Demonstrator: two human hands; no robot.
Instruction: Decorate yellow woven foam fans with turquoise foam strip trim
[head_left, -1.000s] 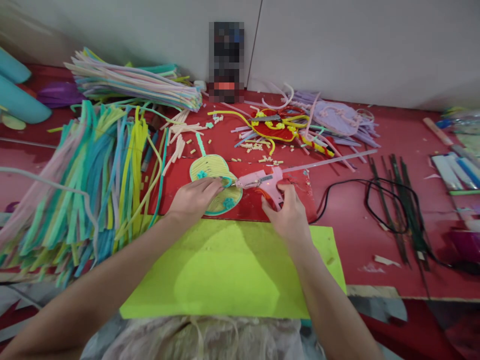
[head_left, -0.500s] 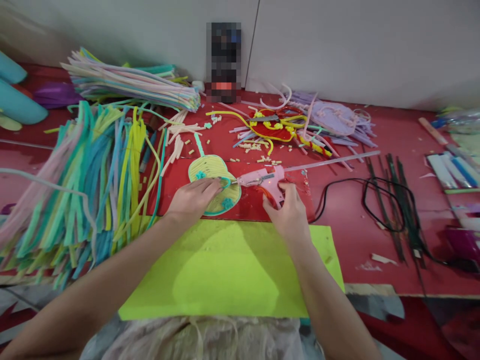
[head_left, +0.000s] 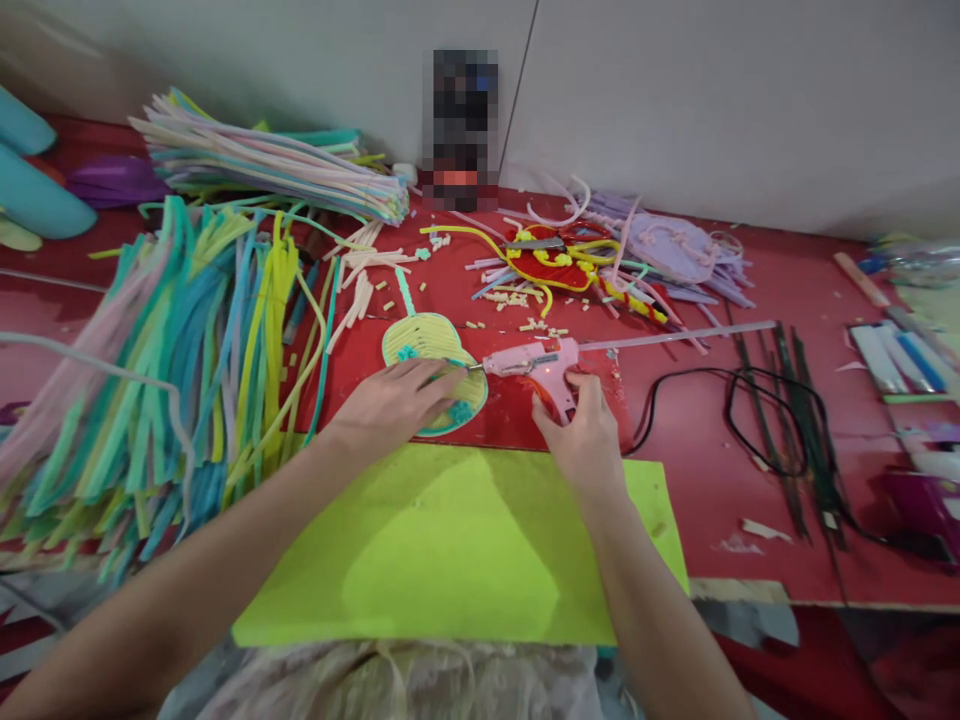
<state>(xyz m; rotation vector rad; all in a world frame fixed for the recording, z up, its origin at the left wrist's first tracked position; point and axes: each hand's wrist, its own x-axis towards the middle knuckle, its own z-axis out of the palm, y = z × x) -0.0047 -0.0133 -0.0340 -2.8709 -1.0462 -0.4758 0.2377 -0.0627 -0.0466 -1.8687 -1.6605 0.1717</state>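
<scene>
Through the head view I see the yellow craft piece (head_left: 421,340) lying flat just ahead of the person, two rounded lobes of pale ribbed rows edged in turquoise, with a twisted turquoise stem (head_left: 406,290) at its far end and turquoise flowers (head_left: 461,411) on its face. The left hand (head_left: 397,402) lies across it, fingers bent and close together; I can't tell whether they pinch anything. The right hand (head_left: 585,432) is curled round the grip of a pink glue gun (head_left: 529,358), whose nozzle points left, close to the left fingertips; a translucent stick (head_left: 675,336) juts from its rear.

I make out a red tabletop (head_left: 694,440) strewn with cut bits, and a lime-green sheet (head_left: 442,560) along the near edge. Fuzzy stems (head_left: 150,400) heap up on the left, a black cord (head_left: 694,371) loops on the right, and a pale wall (head_left: 675,100) closes the back.
</scene>
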